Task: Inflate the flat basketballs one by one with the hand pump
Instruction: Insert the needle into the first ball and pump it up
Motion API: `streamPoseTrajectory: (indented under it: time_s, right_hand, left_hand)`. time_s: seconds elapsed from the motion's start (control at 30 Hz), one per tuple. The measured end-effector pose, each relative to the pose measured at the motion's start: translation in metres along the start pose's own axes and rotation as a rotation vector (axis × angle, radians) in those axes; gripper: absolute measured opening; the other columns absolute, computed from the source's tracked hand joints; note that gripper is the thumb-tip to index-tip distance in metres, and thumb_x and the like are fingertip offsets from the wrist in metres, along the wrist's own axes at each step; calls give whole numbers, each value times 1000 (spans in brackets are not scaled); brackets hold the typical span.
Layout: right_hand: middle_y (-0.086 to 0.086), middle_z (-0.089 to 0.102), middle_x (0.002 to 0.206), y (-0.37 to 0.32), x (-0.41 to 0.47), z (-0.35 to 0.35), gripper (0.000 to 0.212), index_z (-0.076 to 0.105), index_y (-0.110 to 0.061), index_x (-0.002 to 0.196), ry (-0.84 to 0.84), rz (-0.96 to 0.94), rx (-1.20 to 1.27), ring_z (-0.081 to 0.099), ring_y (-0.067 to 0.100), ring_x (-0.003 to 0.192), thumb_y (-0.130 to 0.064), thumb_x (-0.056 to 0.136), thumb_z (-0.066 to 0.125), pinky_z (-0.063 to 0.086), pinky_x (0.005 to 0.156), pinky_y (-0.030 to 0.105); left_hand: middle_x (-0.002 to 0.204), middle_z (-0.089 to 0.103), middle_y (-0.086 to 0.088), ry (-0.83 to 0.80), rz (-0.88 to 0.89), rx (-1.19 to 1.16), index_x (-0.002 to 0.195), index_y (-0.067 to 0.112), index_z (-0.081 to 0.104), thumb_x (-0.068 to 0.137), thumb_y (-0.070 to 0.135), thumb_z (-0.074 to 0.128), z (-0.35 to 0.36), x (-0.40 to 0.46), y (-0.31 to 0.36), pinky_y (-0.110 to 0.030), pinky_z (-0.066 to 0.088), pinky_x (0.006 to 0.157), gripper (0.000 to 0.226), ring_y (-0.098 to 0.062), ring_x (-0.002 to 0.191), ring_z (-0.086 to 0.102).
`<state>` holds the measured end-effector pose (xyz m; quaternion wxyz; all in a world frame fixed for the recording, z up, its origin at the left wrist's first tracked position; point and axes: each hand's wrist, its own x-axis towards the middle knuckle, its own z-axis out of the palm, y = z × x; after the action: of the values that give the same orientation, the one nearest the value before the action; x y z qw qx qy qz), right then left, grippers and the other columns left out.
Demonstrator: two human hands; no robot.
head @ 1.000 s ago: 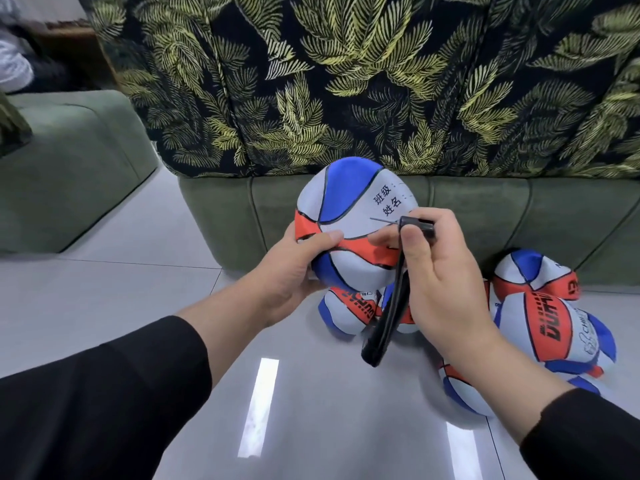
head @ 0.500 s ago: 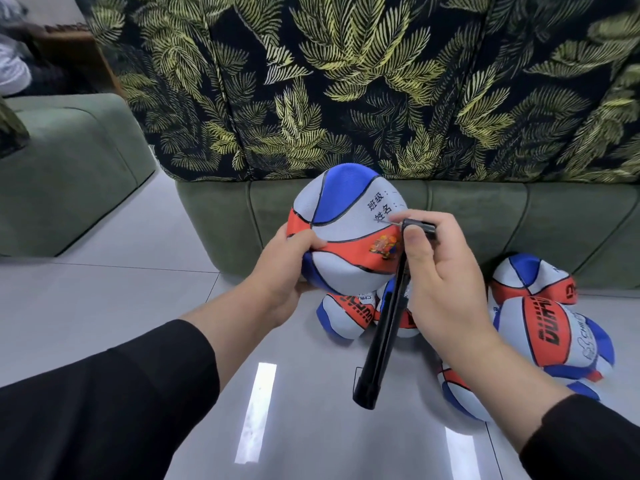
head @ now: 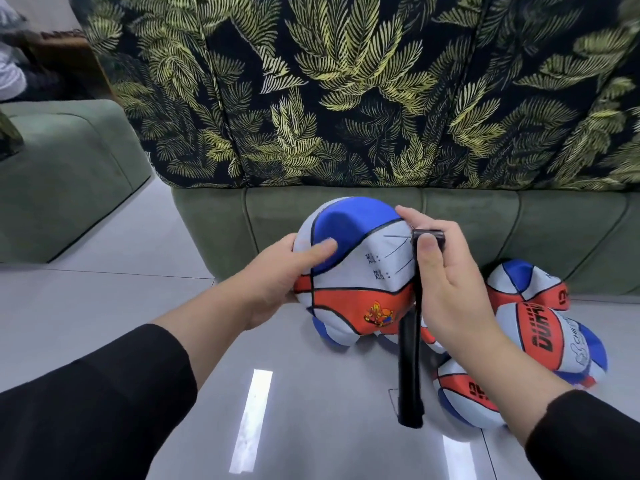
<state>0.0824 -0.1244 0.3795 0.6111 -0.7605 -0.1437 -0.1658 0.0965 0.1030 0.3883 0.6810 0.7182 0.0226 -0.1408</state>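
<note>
Right hand (head: 453, 282) fingers (head: 427, 249) pinch the head of the hand pump (head: 410, 358), its needle aimed at nine o'clock against the held basketball (head: 353, 268). Left hand (head: 277, 271) cradles that limp ball, thumb pressing its blue panel. Pumping seems not yet begun; several flat basketballs (head: 540, 327) wait on the floor (head: 104, 306) at four o'clock.

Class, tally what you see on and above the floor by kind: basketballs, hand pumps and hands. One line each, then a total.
Basketballs: 5, namely the held ball, one beneath it, and three at the right; more may be hidden.
Hand pumps: 1, the black pump.
Hands: 2, the left hand and the right hand.
Total: 8
</note>
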Motion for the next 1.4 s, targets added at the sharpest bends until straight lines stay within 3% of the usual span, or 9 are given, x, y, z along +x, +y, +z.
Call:
streamPoseTrajectory:
  time_s: [0.23, 0.37, 0.57, 0.77, 0.9, 1.0, 1.07, 1.27, 1.4]
  right_hand:
    - [-12, 63, 137, -2, -1, 4, 22, 56, -25, 121, -15, -73, 15, 54, 2, 132, -22, 111, 37, 39, 109, 18]
    - [-11, 65, 135, -7, -3, 7, 20, 54, -29, 117, -40, -96, 42, 55, 4, 131, -27, 109, 36, 39, 107, 17]
    - [-14, 65, 135, -4, 6, 6, 34, 58, -21, 122, 105, 39, 139, 56, 3, 131, -38, 107, 33, 42, 114, 39]
    - [-18, 61, 139, -7, 6, 2, 32, 58, -20, 125, 108, 88, 140, 52, -7, 130, -31, 112, 31, 40, 107, 15]
    - [-15, 62, 137, -1, 5, -4, 30, 57, -22, 124, 162, 66, 117, 54, -2, 130, -32, 112, 31, 42, 112, 25]
    - [-14, 65, 132, 4, 9, -8, 28, 56, -29, 121, 200, 10, 87, 58, 6, 128, -37, 110, 32, 45, 112, 39]
    - [-12, 66, 130, 5, 9, -9, 25, 55, -33, 119, 186, -29, 71, 58, 11, 128, -38, 108, 33, 45, 111, 44]
    - [-8, 68, 127, -3, 3, 0, 17, 51, -31, 112, 78, -148, 82, 60, 13, 126, -27, 109, 35, 44, 105, 27]
    - [-5, 67, 130, -3, 4, 3, 20, 53, -30, 114, 84, -109, 87, 59, 13, 128, -30, 109, 34, 43, 107, 26]
  left_hand:
    - [114, 78, 4, -88, 109, 210, 117, 36, 73, 84, 41, 78, -3, -6, 10, -43, 60, 91, 34, -19, 106, 75]
    - [118, 76, 9, -8, 190, 292, 126, 35, 67, 91, 36, 79, -6, -5, 2, -49, 57, 101, 36, -16, 112, 72]
    - [122, 71, 22, 198, 285, 235, 127, 40, 59, 82, 41, 88, -1, -2, -11, -44, 54, 101, 53, -6, 116, 66]
    - [122, 69, 24, 222, 383, 236, 129, 41, 57, 71, 52, 84, 7, 0, -13, -31, 54, 93, 65, 0, 114, 65]
    - [124, 70, 21, -20, 206, 199, 134, 40, 50, 68, 46, 86, 5, 0, -11, -25, 54, 90, 75, 0, 114, 67]
    - [125, 74, 9, -93, 63, 71, 132, 34, 58, 84, 72, 66, 10, -3, -7, -35, 54, 101, 62, -10, 114, 71]
    - [122, 76, -2, -53, -68, -63, 128, 30, 65, 65, 85, 54, 13, -6, -2, -43, 55, 101, 84, -20, 112, 73]
    - [119, 77, -3, -30, -202, -157, 126, 24, 72, 55, 76, 70, 10, -10, 0, -53, 56, 100, 88, -28, 115, 72]
    - [122, 76, -2, -2, -86, -110, 133, 16, 63, 75, 54, 87, 9, -9, -5, -44, 60, 86, 73, -24, 112, 73]
